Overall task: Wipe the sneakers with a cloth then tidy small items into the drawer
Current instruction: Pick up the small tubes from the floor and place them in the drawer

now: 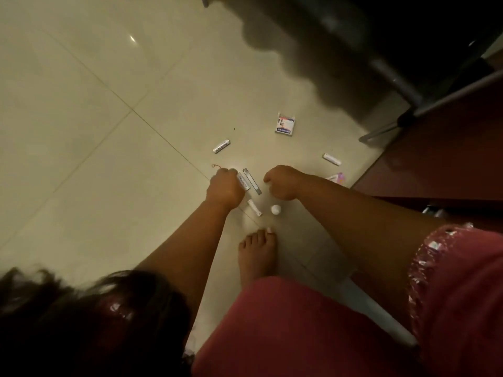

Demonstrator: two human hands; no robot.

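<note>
Small items lie scattered on the pale tiled floor (pixel 95 118). My left hand (pixel 224 187) curls round a white labelled tube (pixel 244 181). Beside it lies a flat grey strip (pixel 251 181). My right hand (pixel 281 183) is curled low over the floor, and something small and white shows at its fingertips; I cannot tell what. Below the hands are a white stick (pixel 254 208) and a white ball (pixel 276 209). Farther off lie another white tube (pixel 221 146), a small plaster box (pixel 285 124), a white tube (pixel 332 159) and a pink packet (pixel 337 177). A red thread (pixel 216 166) lies by my left hand.
My bare foot (pixel 257 254) stands just under the items. A dark red cabinet front (pixel 435 159) rises on the right. Metal chair legs (pixel 394 77) and a dark shadow fill the upper right. Hair and pink clothing cover the lower frame.
</note>
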